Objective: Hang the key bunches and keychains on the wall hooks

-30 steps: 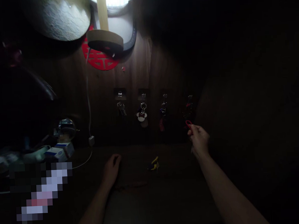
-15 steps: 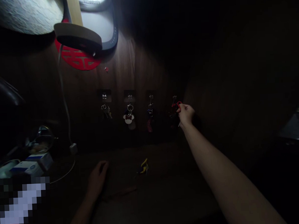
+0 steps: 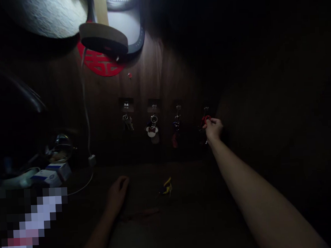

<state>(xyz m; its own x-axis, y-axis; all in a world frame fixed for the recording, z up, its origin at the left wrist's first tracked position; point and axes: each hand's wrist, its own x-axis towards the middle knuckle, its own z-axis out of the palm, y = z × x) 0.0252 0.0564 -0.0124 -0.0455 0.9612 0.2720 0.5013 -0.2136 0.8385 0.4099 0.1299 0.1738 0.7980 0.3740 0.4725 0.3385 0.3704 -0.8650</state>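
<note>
4 hooks (image 3: 126,105) are lining the dark wall (image 3: 163,76) in the head view, with keys and trinkets (image 3: 152,131) hanging below, apparently so each bunch is staying separate. Just below the rightmost hook (image 3: 206,108), the right hand (image 3: 213,128) is pinching a red loop (image 3: 208,117) narrowly, probably because its slim rim is suiting a fingertip grip; whether loop and hook are touching, I cannot tell. The left hand (image 3: 119,189) is resting on the tabletop (image 3: 201,199), perhaps for support, fingers loosely curling; whether it is holding anything, I cannot tell. A yellow-and-dark trinket (image 3: 167,187) is lying beside it, untouched.
</note>
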